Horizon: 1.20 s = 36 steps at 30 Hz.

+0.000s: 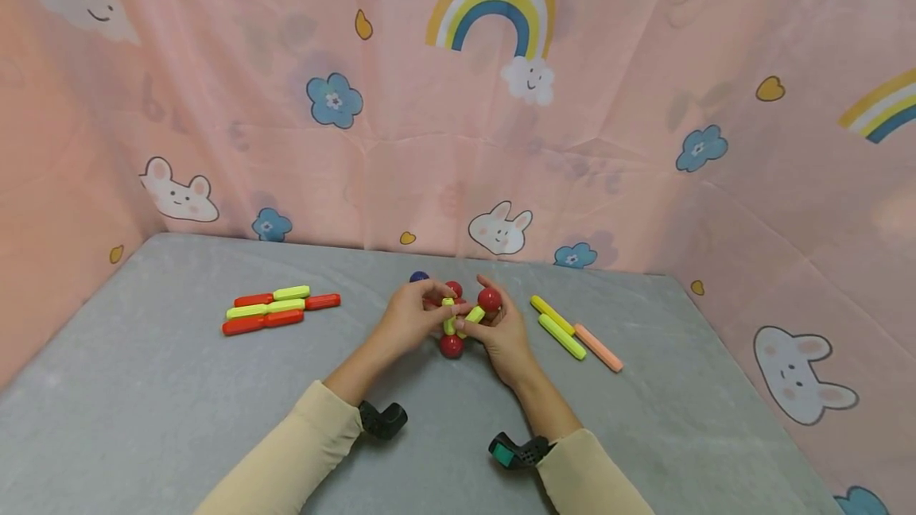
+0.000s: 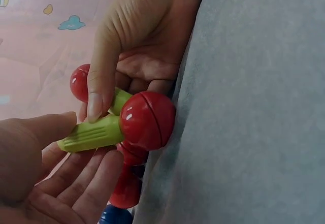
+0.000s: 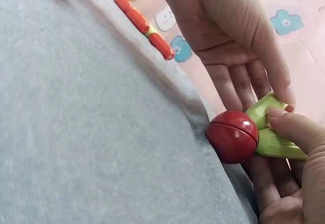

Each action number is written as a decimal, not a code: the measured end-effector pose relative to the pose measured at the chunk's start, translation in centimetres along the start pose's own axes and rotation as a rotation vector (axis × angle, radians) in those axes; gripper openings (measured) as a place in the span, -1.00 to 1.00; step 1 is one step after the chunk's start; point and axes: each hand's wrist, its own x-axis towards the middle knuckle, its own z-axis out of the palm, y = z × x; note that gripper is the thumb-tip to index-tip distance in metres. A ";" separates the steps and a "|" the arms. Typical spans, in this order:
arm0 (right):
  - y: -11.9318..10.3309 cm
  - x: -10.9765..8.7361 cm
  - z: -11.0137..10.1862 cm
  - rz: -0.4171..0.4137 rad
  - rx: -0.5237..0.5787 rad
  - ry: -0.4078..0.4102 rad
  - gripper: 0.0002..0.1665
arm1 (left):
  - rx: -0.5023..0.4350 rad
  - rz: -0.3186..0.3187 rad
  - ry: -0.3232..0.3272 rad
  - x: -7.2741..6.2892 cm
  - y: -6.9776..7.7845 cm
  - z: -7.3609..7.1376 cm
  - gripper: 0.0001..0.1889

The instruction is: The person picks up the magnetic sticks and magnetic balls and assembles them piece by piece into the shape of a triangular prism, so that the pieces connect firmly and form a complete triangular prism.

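Joining rods and balls into a frame seems to be the step in hand. The left hand point(image 1: 409, 318) pinches one yellow-green rod point(image 2: 94, 135) between thumb and curled fingers. The right hand point(image 1: 506, 344) likewise pinches a second yellow-green rod point(image 1: 472, 320), whose far end meets a raised red ball point(image 1: 490, 299). Both rods slant together at the near red ball point(image 1: 452, 346), low over the grey surface point(image 1: 429, 467); whether that joint is fully seated cannot be told. A blue ball point(image 1: 419, 276) lies just beyond the left hand. Loose sticks point(image 1: 561, 336) lie to the right. The next move probably calls for steadying the first rod and pressing the second home without twisting the joint.
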 end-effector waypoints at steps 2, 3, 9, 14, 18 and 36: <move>0.1 0.0 0.0 -0.007 -0.001 0.002 0.00 | 0.015 0.002 -0.012 0.0 0.0 -0.2 -0.77; 0.1 0.0 0.0 -0.012 0.001 0.001 0.00 | 0.022 -0.002 -0.012 0.1 0.0 -0.2 -0.77; 0.1 0.0 0.2 -0.025 0.007 -0.004 0.02 | 0.194 0.035 0.114 0.3 -0.4 -1.2 -0.76; 0.1 0.0 0.1 -0.017 0.003 -0.007 0.03 | 0.467 0.069 0.130 0.6 -1.6 -1.7 -0.62; 0.1 0.0 0.1 -0.011 0.006 -0.009 0.03 | 0.551 0.054 0.028 0.7 -2.5 -1.8 -0.47; -0.2 0.0 0.4 -0.014 -0.036 -0.020 0.04 | 0.500 0.148 -0.066 1.2 -4.4 -1.6 -0.22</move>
